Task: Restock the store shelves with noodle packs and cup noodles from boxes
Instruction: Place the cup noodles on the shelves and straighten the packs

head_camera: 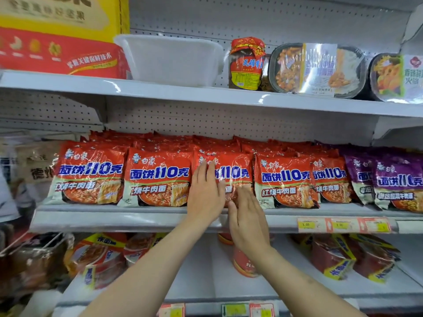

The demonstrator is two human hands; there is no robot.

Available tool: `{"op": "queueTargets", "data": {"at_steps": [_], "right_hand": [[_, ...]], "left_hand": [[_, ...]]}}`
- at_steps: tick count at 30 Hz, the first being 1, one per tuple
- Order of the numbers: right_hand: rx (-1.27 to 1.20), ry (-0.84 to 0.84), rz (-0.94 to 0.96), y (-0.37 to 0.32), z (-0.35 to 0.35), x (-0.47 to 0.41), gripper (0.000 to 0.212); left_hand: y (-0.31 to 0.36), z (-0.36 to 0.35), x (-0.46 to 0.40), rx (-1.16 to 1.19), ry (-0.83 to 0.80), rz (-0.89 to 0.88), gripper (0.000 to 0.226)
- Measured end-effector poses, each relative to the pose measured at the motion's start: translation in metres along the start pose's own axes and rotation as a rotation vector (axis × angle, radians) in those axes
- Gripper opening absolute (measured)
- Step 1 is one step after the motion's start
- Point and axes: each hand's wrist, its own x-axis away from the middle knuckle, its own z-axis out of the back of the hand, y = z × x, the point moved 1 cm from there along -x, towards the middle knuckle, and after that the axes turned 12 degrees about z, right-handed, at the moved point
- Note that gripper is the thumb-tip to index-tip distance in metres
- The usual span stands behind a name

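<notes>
Step in hand: the person appears to be seating and squaring a red noodle pack (231,172) in the front row of the middle shelf (128,217).
Left hand (204,193): at about 9 o'clock of the pack, fingers straight and close together, laid flat on its face, curled round nothing.
Right hand (248,219): at about 6 o'clock of the pack, fingers straight and roughly together, tips at its lower edge; real contact there cannot be told.
Task's thing: the pack stands upright at the middle of the row, between red neighbour packs (158,179) at 9 o'clock and 3 o'clock; purple packs (398,177) lie farther out at 3 o'clock.
Doing it well: push evenly with flat palms, so the bag slides back without crushing the noodle cake; keep its bottom edge on the shelf and its face level with the neighbours.
Risk: a lopsided push could tilt it behind a neighbour or nudge that one off the lip.
Nearby: price tags (343,225) at 4 o'clock; cup noodles (245,261) on the lower shelf at 6 o'clock.
</notes>
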Motion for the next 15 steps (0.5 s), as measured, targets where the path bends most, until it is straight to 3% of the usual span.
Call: {"op": "queueTargets", "data": {"at_steps": [3,7,15], "right_hand": [[0.028,0.032,-0.006,-0.005,0.002,-0.003,0.083],[-0.035,0.063,0.034,-0.033,-0.001,-0.009,0.071],[-0.175,-0.026,0.213,-0.100,-0.031,0.000,0.057]], "left_hand": [[-0.011,0.017,0.007,0.052,-0.038,-0.063,0.061],[-0.040,0.045,0.022,0.054,0.024,-0.104,0.058],[-0.134,0.094,0.058,-0.135,0.213,0.057,0.055]]}}
